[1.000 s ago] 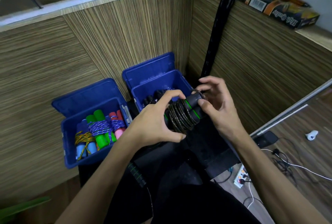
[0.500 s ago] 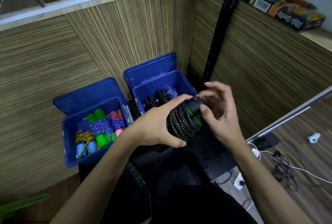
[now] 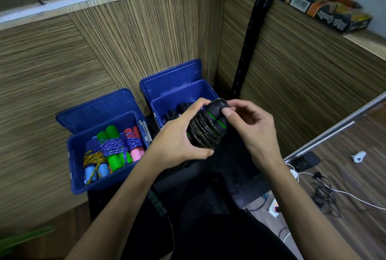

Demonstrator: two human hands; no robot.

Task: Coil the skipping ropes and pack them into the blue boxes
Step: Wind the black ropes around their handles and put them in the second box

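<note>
Left hand [image 3: 177, 140] is gripping the coiled black rope bundle [image 3: 205, 128] around its wrapped middle, fingers over the top, thumb curled underneath. Right hand [image 3: 250, 132] is pinching at the handle ends, thumb pressing on the black cap by the green bands, remaining fingers loosely curled; looks like it is tucking in the rope's tail, though the end itself is too dark to make out. Bundle is being held in the air, its long axis running lower-left to upper-right, capped end pointing up and right. The relation that matters: the right blue box [image 3: 181, 97] is sitting directly behind and below the bundle, already holding other black ropes, and the left hand, which carries the load, is the nearer one to its opening. So probably a short forward drop once the tail is secured. Left blue box [image 3: 75, 168] is holding the coloured ropes [image 3: 112, 149], well off to the left.
</note>
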